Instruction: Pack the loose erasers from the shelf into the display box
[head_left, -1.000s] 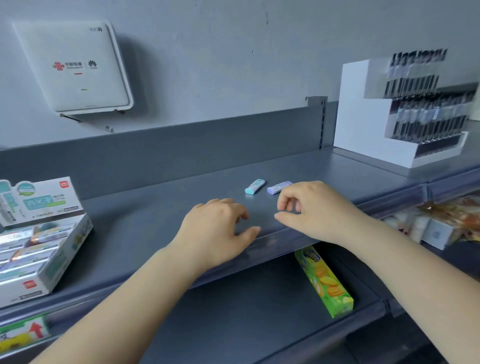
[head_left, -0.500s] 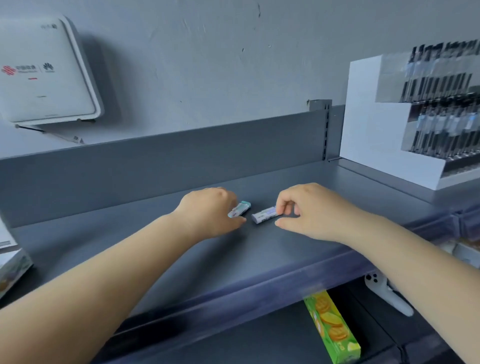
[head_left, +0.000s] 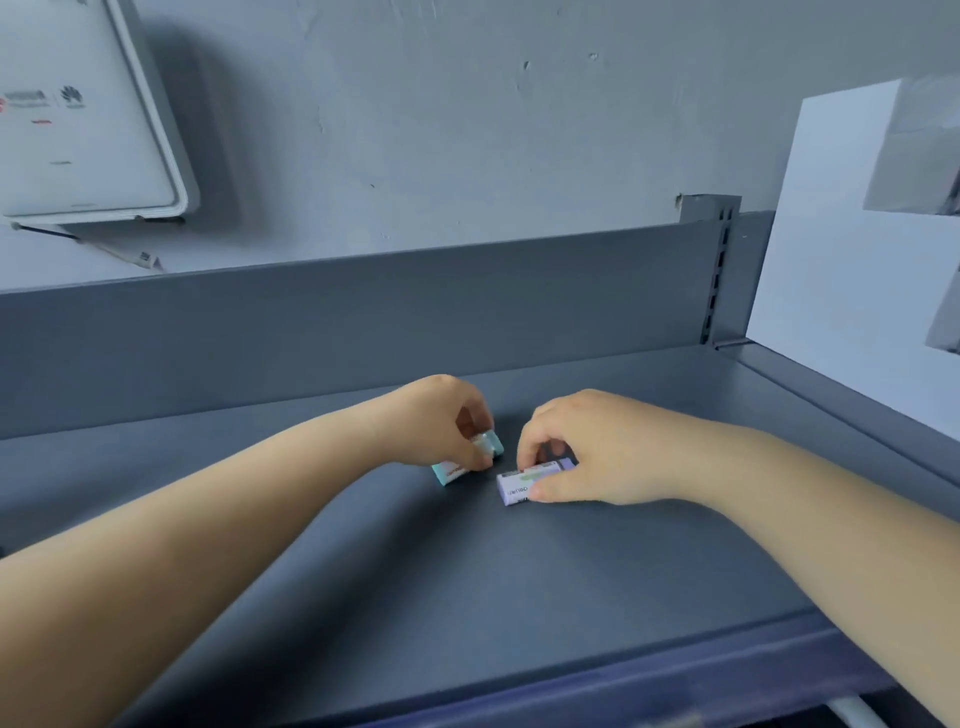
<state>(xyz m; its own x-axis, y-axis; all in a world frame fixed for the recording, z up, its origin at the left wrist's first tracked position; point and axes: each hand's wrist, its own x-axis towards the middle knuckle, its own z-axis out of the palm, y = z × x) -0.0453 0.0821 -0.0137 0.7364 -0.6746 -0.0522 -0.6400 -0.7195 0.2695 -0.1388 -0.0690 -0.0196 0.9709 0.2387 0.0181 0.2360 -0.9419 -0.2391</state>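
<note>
1. Left hand (head_left: 441, 421): fingers pinched around the teal eraser (head_left: 467, 460) on the grey shelf (head_left: 519, 597).
2. Right hand (head_left: 597, 447): fingers clamped on the purple eraser (head_left: 519, 486), just beside the teal one.

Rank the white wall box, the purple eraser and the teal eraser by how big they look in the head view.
1. White wall box, largest by far, though cut off at the frame edge.
2. Purple eraser and teal eraser: too alike to rank, both partly covered by fingers.
</note>
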